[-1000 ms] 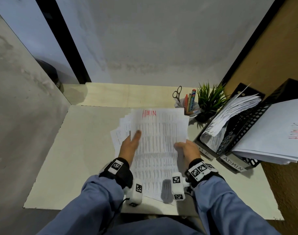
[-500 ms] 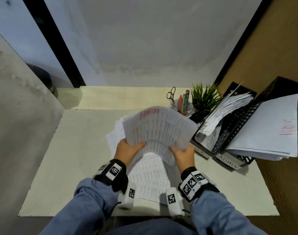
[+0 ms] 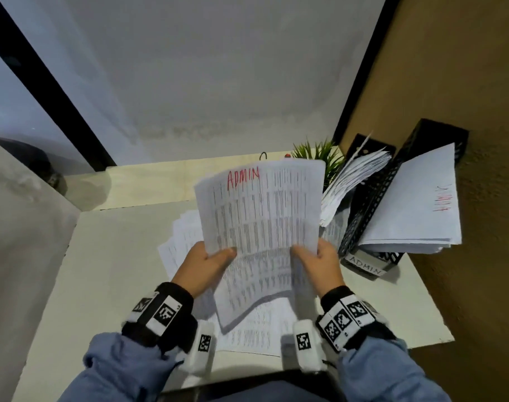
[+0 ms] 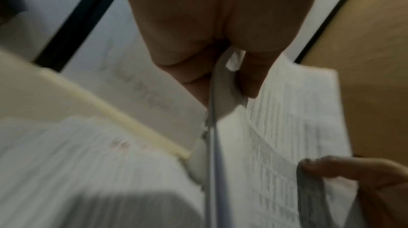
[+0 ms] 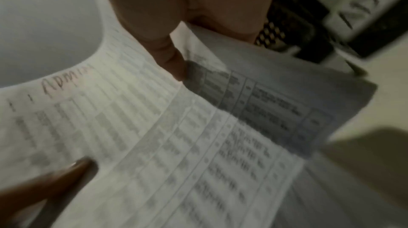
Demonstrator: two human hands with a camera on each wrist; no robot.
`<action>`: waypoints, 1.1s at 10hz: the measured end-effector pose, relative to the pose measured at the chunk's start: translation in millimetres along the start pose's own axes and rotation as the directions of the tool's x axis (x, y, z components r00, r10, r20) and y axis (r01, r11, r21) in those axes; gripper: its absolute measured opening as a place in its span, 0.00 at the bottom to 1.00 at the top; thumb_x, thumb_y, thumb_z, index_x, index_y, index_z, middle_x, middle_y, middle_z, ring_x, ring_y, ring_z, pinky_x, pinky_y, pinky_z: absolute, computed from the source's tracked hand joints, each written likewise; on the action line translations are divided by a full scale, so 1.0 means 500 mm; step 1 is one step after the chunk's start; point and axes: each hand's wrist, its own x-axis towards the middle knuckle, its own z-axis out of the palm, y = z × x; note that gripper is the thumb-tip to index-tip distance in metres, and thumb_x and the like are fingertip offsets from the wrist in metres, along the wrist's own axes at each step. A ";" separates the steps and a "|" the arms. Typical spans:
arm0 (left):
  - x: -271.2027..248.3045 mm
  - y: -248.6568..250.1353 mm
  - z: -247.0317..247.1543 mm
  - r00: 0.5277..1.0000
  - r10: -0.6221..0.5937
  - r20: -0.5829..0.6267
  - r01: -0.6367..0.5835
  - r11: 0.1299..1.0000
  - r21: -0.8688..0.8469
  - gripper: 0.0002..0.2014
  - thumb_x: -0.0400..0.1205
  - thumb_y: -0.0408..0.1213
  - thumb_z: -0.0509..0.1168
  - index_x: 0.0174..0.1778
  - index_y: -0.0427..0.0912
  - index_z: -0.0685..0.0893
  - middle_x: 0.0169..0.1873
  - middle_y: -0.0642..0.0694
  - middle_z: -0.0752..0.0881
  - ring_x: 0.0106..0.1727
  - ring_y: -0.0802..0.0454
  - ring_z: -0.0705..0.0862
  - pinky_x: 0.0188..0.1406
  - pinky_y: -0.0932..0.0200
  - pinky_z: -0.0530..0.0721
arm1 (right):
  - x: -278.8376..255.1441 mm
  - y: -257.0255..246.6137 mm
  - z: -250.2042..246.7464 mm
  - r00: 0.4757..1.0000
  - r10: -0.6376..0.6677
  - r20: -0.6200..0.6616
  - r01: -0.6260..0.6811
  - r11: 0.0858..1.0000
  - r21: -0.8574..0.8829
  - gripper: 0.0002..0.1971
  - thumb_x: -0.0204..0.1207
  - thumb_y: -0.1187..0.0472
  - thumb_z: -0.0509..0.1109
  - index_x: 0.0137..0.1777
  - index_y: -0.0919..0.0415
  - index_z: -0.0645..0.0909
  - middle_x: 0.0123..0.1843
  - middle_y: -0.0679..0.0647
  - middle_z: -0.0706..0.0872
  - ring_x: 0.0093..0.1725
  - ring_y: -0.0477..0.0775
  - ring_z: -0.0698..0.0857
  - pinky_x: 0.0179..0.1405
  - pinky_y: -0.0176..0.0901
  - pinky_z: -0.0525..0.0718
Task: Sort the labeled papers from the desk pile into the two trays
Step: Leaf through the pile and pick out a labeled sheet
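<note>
Above the desk, both hands pinch the ADMIN paper.

A white sheet printed with grey table rows bears "ADMIN" in red marker. Black mesh trays hold white papers, 1 lettered in red. Black-and-white coded wristbands meet blue sleeves above a cream desk; a green plant stands behind.
</note>
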 end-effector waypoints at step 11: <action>0.129 0.193 0.513 0.853 0.472 0.224 -0.521 0.793 0.316 0.32 0.75 0.20 0.57 0.75 0.45 0.71 0.56 0.32 0.85 0.56 0.34 0.83 0.53 0.45 0.81 | 0.075 -0.138 -0.368 0.849 -0.237 -0.473 0.251 0.967 -0.034 0.13 0.43 0.43 0.60 0.27 0.30 0.84 0.25 0.30 0.83 0.37 0.38 0.79 0.59 0.56 0.76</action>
